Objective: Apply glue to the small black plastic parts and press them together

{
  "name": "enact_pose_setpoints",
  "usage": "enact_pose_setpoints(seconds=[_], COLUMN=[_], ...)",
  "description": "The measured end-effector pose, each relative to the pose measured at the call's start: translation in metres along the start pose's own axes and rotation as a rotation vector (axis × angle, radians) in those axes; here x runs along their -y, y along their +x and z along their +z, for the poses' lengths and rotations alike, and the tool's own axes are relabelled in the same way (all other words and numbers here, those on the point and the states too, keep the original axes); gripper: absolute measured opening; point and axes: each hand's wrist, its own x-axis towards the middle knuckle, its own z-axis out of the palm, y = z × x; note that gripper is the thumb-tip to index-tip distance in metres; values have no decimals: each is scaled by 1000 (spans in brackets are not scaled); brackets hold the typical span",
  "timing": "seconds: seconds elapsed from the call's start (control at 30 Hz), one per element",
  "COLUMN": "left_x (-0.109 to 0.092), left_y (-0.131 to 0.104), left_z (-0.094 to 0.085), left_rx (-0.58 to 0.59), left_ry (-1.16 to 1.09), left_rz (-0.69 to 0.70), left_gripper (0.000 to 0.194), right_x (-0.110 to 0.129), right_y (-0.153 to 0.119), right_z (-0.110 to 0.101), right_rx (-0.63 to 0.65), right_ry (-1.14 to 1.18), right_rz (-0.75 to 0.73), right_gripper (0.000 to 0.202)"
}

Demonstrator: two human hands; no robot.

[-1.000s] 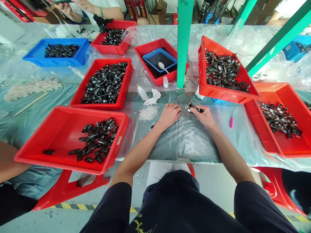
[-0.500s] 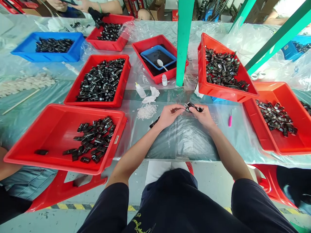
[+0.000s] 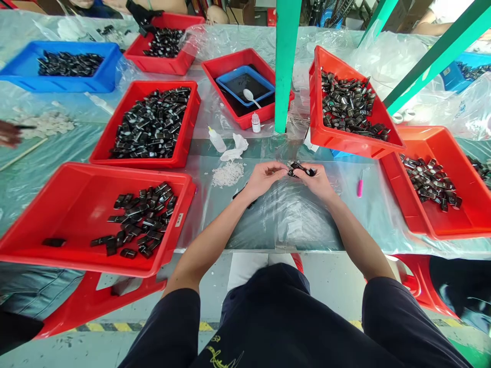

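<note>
My right hand (image 3: 317,181) is closed on small glossy black parts (image 3: 297,169) above the plastic-covered table. From the other side my left hand (image 3: 264,179) meets them with thumb and forefinger pinched; whatever lies between those fingertips is too small to make out. Beside my left wrist are more dark pieces, partly hidden by the forearm. A pile of small clear bits (image 3: 227,174) lies left of my hands, with crumpled white tissue (image 3: 235,148) and a dropper bottle (image 3: 217,139) behind it. To the right lies a pink-handled tool (image 3: 360,187).
Red bins of black parts stand left (image 3: 76,204), back left (image 3: 97,138), right (image 3: 475,204) and back right (image 3: 345,139). A green post (image 3: 286,66) rises beside a red tray (image 3: 245,121). A person's hand (image 3: 9,134) is at far left.
The view has shifted slightly, so the bins sit a little further left and higher. Another person's hand has appeared at the far left. My hands keep nearly the same pose around the black parts.
</note>
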Motion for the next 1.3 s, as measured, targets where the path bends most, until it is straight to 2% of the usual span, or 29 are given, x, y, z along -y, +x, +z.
enact_pose_setpoints(seconds=[0.37,0.63,0.87,0.93,1.03,1.13,1.3], left_x=[4,4,1,2,5,7,7], left_y=[3,-3,-8,-10,-13,-13,-9], left_z=[-7,5,12,14,18,21,17], left_rx=[62,-38,-135,-153,-197,-220,-213], left_ry=[130,186,408,445,492,531,509], left_rz=[11,130,237,241,238,242,246], left_gripper=[38,40,39,40,41,42,43], right_x=[3,3,5,6,7,7,13], right_y=[0,0,-7,-8,-8,-10,-13], right_z=[3,11,19,20,25,29,31], right_rx=[17,-57,-7,1,-22,-28,59], right_ry=[-76,-10,149,158,164,219,383], right_rz=[-30,-4,174,180,180,243,361], right_gripper=[59,56,61,62,64,66,64])
